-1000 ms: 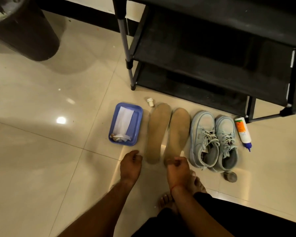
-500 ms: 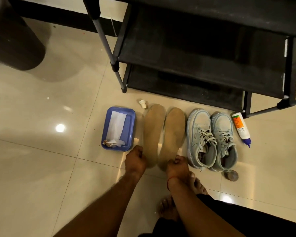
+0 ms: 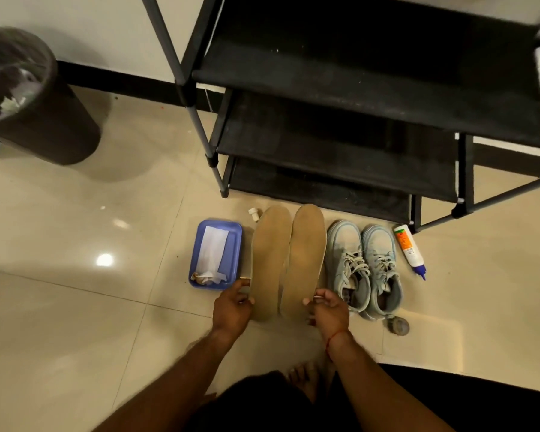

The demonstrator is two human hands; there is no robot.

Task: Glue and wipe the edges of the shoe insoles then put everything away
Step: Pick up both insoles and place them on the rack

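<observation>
Since half a second ago the hands have slid off the heel ends to the outer edges, and the two insoles are now lying closer together.

Nearest, the left hand is curling beside the heel of the left insole and the right hand beside the heel of the right insole. Fingertips are touching the edges, but I cannot tell whether either grip is pinching. A small round grey object is sitting by the heels of the sneakers, which are standing just right of the insoles on the floor. Left of the insoles, a blue tray is holding a white wipe. A glue bottle is lying right of the sneakers, and a white cap is lying by the left insole's toe. Farther off, a black shoe rack and a dark bin are standing.
</observation>
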